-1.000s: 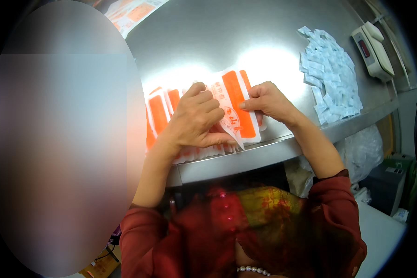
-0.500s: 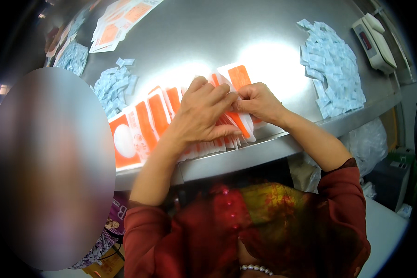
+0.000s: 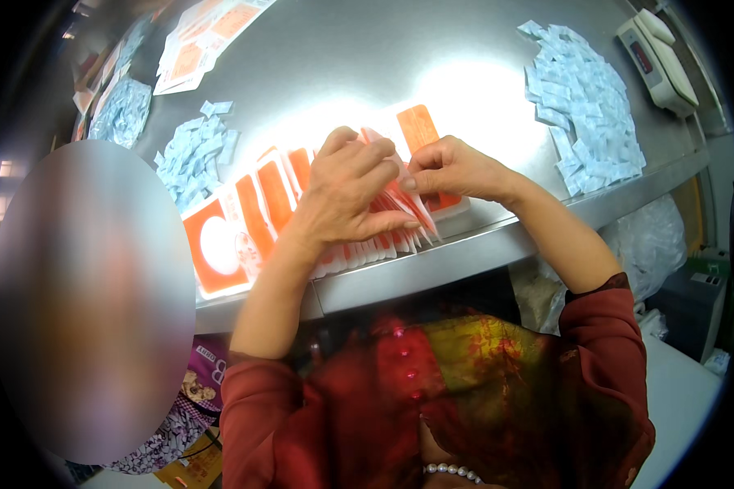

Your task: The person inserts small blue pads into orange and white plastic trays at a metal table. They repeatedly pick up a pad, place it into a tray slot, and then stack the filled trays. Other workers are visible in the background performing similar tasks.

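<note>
Left hand [image 3: 347, 191] pressed flat, pinning fanned orange-and-white flat paper packets [image 3: 261, 220] against steel surface [image 3: 432, 49]; right hand [image 3: 448, 167] grip pinched shut, lifting one packet's edge.

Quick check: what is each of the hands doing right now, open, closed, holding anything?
Left hand: fingers spread, pressing down on the fanned row of orange-and-white packets.
Right hand: pinched shut on the top edge of one packet in that row.
</note>
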Tool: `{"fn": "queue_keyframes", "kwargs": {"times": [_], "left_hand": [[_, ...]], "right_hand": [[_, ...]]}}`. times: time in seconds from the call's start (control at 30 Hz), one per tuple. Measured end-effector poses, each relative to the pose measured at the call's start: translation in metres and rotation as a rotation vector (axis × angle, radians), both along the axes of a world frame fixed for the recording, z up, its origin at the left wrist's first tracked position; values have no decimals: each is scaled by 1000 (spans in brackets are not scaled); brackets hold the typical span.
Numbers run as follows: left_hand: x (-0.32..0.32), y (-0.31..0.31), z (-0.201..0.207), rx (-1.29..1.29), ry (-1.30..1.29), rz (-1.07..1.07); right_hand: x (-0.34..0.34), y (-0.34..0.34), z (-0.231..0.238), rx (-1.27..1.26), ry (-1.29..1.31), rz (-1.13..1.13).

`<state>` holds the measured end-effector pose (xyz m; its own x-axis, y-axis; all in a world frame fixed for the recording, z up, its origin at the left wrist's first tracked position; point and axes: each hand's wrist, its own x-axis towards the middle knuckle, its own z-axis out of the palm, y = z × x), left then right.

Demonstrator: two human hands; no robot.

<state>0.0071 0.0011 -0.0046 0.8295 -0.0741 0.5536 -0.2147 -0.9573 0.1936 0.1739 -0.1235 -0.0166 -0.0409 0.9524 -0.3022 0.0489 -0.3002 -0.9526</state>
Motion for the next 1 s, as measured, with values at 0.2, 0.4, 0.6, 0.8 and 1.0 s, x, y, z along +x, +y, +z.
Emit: {"fn": "queue_keyframes", "kwargs": {"times": [0.2, 0.4, 0.6, 0.8, 1.0], "left_hand": [[0, -4, 3, 15, 74, 2], [0, -7, 8, 42, 240, 9], [-2, -10, 8, 105, 313, 61], [-2, -11, 19, 100, 412, 47], [4, -17, 22, 84, 454, 49]], "right_hand": [[-2, 0, -9, 77, -390, -32], [-13, -2, -9, 182, -791, 21], [-9, -1, -8, 143, -750, -85], [-6, -2, -7, 104, -431, -167], [-10, 0, -11, 156, -575, -60]]}}
